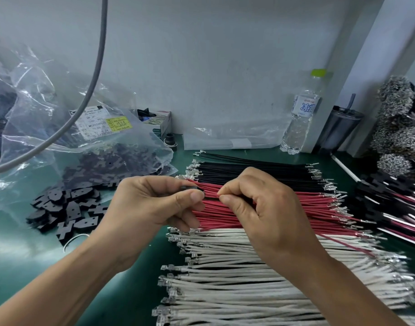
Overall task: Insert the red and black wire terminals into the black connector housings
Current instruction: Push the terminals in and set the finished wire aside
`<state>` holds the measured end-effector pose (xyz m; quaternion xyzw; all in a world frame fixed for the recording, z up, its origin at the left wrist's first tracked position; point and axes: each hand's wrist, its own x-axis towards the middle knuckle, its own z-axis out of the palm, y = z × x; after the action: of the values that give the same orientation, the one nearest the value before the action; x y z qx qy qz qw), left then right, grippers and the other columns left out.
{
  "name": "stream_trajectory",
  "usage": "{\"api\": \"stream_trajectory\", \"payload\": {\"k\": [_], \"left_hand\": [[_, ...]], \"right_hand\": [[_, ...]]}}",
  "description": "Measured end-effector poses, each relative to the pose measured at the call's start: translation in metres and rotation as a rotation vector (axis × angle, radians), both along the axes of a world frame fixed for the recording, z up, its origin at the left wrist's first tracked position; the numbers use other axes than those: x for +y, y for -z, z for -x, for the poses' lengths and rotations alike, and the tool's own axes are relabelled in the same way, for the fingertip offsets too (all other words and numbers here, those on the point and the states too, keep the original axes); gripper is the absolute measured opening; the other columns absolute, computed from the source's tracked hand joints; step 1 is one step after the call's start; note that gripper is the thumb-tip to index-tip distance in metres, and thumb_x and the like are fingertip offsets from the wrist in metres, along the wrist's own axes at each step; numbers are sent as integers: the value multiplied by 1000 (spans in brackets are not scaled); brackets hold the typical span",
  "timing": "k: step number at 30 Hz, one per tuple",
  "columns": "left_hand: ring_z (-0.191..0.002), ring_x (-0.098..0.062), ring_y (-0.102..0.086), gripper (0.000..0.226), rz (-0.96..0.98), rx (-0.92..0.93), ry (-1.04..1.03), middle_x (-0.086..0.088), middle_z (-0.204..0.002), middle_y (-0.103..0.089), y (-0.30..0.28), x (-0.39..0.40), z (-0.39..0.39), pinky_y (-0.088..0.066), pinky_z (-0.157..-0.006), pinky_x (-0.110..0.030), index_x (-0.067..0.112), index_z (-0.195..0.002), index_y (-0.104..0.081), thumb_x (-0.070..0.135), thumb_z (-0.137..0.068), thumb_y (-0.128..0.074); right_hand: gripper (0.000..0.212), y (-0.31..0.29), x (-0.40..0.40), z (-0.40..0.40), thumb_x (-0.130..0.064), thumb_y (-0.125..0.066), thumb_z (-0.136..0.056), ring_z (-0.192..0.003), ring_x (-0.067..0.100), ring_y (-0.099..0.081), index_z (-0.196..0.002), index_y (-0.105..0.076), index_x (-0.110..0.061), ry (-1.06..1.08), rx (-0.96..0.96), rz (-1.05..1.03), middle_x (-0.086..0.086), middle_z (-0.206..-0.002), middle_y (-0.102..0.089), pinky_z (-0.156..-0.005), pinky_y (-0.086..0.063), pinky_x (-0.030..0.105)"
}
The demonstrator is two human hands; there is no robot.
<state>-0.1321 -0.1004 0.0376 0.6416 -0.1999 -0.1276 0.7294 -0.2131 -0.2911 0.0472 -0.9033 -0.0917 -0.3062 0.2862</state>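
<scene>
Head view: hands raised together, left (154,203) pinching connector housing (190,188), right (260,203) pinching red wire (347,243)

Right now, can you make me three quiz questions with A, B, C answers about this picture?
1. Where does the water bottle stand?
A. by the back wall
B. on the white wires
C. inside the plastic bag

2. What colour are the wires nearest the person?
A. blue
B. white
C. yellow

3. What is the left hand doing?
A. lying flat
B. pointing up
C. pinching a small black housing

Answers: 1 A, it stands upright against the wall. 2 B, the white bundle lies closest. 3 C, thumb and fingers close on the black piece.
</scene>
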Motion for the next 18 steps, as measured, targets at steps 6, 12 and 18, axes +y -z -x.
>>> {"api": "stream_trajectory", "payload": {"k": [6, 12, 18], "left_hand": [[-53, -29, -72, 27, -56, -55, 18, -19, -76, -77, -2, -3, 2, -60, -51, -30, 13, -83, -84, 28, -61, -86], [-53, -27, -72, 21, -107, -62, -5, -14, -73, -78, 4, -2, -2, -57, -50, -27, 17, -85, -84, 28, -67, -86], [-52, -23, -70, 20, -82, -68, -18, -13, -77, -78, 1, -1, -5, -56, -49, -26, 18, -85, -83, 28, -68, -86]], "right_hand": [[6, -10, -18, 3, -25, -71, -92, -84, 9, -61, -88, -75, -23, 8, 103, 36, -16, -83, -62, -71, -47, 22], [10, -25, 6, 19, -45, -69, -82, -87, 1, -49, -88, -68, -37, -32, 136, 357, -20, -89, -53, -71, -45, 26], [17, -10, 24, 20, -49, -69, -85, -93, -3, -53, -100, -68, -42, -195, 524, 312, -22, -96, -59, -78, -41, 24]]}}
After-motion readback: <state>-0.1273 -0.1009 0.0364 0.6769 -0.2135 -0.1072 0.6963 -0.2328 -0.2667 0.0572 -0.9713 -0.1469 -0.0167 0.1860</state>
